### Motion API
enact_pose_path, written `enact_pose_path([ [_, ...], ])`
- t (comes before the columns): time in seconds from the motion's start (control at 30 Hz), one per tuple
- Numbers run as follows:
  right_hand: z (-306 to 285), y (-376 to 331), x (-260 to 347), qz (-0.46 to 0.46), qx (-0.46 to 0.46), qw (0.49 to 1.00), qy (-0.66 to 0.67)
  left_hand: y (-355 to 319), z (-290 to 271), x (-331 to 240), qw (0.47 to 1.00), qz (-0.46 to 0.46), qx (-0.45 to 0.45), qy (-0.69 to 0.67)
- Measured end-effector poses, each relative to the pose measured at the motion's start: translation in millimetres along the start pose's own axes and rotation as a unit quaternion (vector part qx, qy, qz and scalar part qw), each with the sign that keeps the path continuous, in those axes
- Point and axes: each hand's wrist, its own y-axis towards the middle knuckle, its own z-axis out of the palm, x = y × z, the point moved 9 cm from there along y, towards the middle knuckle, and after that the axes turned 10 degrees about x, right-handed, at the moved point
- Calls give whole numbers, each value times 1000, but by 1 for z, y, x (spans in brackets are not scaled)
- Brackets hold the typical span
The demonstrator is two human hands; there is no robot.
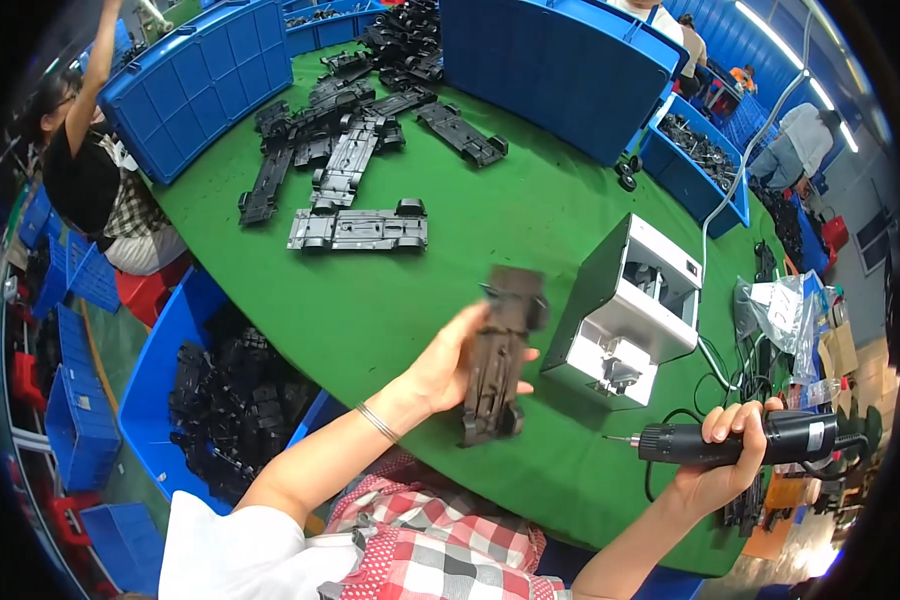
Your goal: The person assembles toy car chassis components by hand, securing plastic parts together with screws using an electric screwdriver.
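Black part (500, 360), perhaps a chassis, over green tabletop (400, 310), blue bins (560, 85) around

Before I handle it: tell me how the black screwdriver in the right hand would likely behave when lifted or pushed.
The screwdriver would probably feel stiff, given how thick and solid it looks. Laid down, it might roll, since it is rounded. The cable at its rear could tug it off line.
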Motion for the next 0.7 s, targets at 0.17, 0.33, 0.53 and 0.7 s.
enact_pose_path([
  [0.17, 21, -4, -7, -25, 24, 999, 19, -6, 9, 21, 997, -38, 60, -15],
  [0.33, 26, -13, -7, -39, 21, 999, 6, -29, 24, 54, 971, -93, 141, 166],
  [0.53, 12, -19, -1, -38, 0, 999, 22, -26, 7, 69, 939, -124, 49, 318],
  [0.7, 31, -35, -8, -34, 72, 996, -48, -23, -1, 61, 932, -76, -24, 353],
])
